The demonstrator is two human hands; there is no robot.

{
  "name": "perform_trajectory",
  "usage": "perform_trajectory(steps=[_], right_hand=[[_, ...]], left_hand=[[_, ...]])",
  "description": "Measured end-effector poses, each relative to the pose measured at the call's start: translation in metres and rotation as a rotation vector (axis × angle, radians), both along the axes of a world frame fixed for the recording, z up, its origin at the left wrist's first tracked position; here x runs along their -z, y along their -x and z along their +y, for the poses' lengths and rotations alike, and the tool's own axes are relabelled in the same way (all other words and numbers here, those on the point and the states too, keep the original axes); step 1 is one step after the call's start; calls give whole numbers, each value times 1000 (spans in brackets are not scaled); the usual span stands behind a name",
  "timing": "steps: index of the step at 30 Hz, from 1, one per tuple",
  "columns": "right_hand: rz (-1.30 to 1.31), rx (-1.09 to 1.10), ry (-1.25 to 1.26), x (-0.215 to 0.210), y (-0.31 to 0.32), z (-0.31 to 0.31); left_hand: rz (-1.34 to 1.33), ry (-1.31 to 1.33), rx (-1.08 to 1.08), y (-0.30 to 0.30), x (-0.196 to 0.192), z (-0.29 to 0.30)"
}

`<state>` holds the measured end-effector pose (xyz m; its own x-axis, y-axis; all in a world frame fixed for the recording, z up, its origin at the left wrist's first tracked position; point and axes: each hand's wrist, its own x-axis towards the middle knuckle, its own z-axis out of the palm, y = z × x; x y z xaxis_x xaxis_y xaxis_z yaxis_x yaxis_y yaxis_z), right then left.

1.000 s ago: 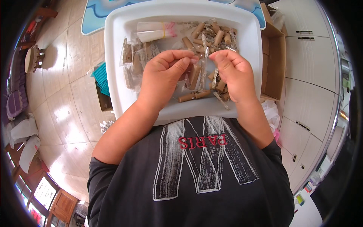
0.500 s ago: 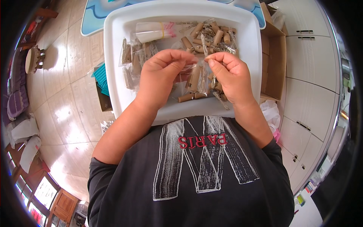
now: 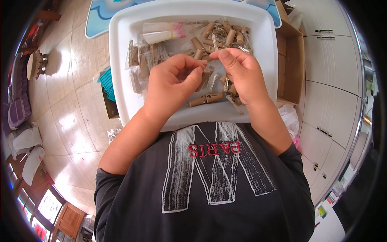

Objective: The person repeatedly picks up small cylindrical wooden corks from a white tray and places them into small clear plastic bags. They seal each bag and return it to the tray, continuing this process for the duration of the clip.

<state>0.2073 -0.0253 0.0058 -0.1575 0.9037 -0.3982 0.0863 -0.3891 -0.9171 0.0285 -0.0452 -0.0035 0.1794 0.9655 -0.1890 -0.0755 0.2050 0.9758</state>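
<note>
Both hands are over a white plastic tub (image 3: 264, 60) holding brown cylinders and clear bags. My left hand (image 3: 173, 82) has thumb and forefinger pinched on a clear plastic bag (image 3: 208, 76); a brown cylinder shows partly in it, behind the fingers. Just to the right, my right hand (image 3: 244, 74) is closed in a pinch near the bag's upper edge; what its fingertips hold is too small to make out. Below the hands lies a loose brown cylinder (image 3: 205, 100) with a cord around it. More brown cylinders (image 3: 230, 37) with twisted, shiny cords are heaped at the far right of the tub.
A banded stack of clear bags (image 3: 158, 32) lies at the tub's far left, above several bagged cylinders (image 3: 139, 64). A blue-patterned table (image 3: 98, 20) is under the tub's far side. A cardboard box (image 3: 292, 68) stands right, turquoise trays (image 3: 107, 82) left.
My right hand has risen slightly and shifted left, its fingers turning. The bag and its cylinder, earlier hanging in plain sight between the hands, are now mostly behind my left fingers.
</note>
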Motion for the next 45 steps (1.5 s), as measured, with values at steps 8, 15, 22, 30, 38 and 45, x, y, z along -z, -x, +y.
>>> perform_trajectory(steps=[8,15,22,30,38,45], right_hand=[[4,-43,-103,15,-13,-2],[-40,-165,-155,8,1,-2],[-48,91,-113,2,-32,3],[237,193,-279,7,-31,4],[289,321,-296,7,-29,2],[247,231,-270,9,-37,-1]], left_hand=[[2,-28,-65,3,3,4],[8,-52,-47,-2,5,3],[625,-89,24,39,-24,9],[993,-556,615,-7,-9,4],[1197,-199,939,-34,33,4],[330,250,734,3,2,29]])
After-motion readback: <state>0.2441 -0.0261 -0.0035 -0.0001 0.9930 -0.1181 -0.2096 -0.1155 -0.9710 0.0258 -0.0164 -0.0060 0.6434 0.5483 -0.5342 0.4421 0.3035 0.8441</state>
